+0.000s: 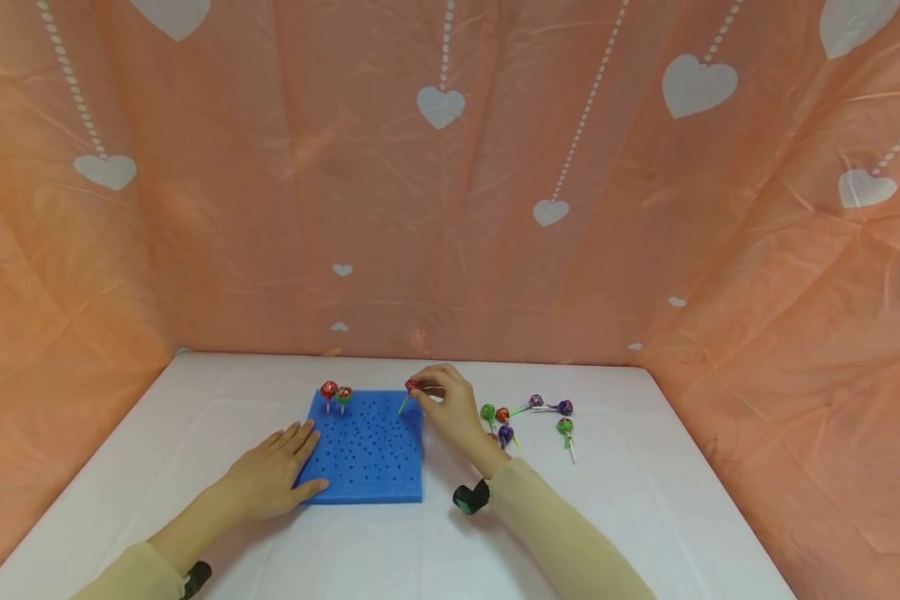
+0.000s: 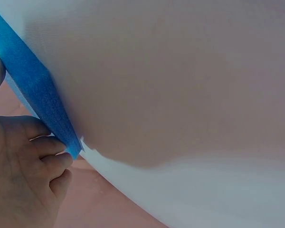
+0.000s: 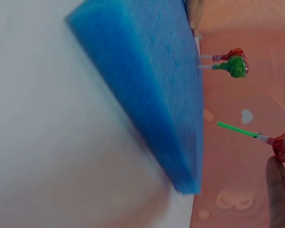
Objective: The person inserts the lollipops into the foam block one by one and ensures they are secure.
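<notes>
A blue foam block (image 1: 371,450) dotted with small dark holes lies on the white table. My left hand (image 1: 270,473) rests along its left edge, fingers extended and thumb near the front corner; the left wrist view shows the fingers (image 2: 47,145) touching the foam. Above the block's far right corner, my right hand (image 1: 453,412) pinches a red-wrapped lollipop (image 3: 281,148) by its head. Its green stick (image 3: 237,129) points down and stays apart from the foam in the right wrist view. A red lollipop (image 1: 329,389) and a green one (image 1: 344,395) stand upright in the far left corner.
Right of the block lie several loose lollipops, among them a green one (image 1: 565,426), a purple one (image 1: 565,407) and an orange-red one (image 1: 502,414). My right forearm passes in front of this group. An orange curtain (image 1: 390,208) with white hearts encloses the table's back and sides.
</notes>
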### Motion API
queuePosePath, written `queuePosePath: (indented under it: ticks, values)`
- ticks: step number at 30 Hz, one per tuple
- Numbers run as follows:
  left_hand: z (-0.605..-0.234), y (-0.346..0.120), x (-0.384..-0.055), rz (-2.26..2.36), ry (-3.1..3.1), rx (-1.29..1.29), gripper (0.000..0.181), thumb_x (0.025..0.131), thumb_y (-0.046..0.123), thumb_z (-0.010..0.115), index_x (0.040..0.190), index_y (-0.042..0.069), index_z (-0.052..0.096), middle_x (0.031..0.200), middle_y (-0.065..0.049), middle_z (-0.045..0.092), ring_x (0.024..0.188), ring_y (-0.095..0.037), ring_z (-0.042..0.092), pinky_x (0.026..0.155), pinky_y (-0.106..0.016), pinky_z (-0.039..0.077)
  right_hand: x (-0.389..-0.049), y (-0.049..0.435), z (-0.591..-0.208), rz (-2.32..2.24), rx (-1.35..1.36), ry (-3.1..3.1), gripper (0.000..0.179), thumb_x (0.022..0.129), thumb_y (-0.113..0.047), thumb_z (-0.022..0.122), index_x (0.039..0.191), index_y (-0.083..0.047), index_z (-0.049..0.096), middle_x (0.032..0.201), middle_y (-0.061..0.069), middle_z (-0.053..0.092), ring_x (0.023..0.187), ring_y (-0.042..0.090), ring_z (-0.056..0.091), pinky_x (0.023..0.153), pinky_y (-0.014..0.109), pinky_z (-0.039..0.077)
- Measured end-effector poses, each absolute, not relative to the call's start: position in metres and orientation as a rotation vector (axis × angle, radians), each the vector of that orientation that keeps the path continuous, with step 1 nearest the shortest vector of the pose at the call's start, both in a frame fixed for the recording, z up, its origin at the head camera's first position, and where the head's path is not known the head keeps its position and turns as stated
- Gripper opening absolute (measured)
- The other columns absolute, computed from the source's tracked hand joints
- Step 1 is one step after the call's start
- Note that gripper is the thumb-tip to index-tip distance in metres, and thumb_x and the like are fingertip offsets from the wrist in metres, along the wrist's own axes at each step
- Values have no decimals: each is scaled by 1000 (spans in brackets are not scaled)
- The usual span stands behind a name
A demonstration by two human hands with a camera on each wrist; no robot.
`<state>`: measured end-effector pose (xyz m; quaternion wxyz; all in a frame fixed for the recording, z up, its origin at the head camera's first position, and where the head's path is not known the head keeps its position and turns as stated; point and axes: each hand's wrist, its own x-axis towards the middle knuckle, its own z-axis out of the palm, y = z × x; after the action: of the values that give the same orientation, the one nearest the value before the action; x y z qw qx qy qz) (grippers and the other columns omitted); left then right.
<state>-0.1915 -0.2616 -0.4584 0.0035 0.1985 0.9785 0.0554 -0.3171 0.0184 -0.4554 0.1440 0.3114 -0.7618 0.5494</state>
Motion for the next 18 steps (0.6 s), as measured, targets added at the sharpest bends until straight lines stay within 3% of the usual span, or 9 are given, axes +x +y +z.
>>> queuePosePath:
  ticks: [5,18]
  values:
    - [-458,-261,-191,182,3062,623,84,100,54,61,145,-16,49,154,-37,41,143,-56,38,115,-66,36,-319,7,-456,1587,885,-2264,19,93,3,75,112,1,74,115,14,64,107,28,73,91,28,60]
    - [-459,-263,-192,168,3071,626,84,99,54,61,145,-15,50,154,-37,42,143,-55,39,115,-65,36,-321,-20,-461,1605,896,-2279,17,94,3,75,110,-1,75,114,13,64,107,27,72,91,26,59]
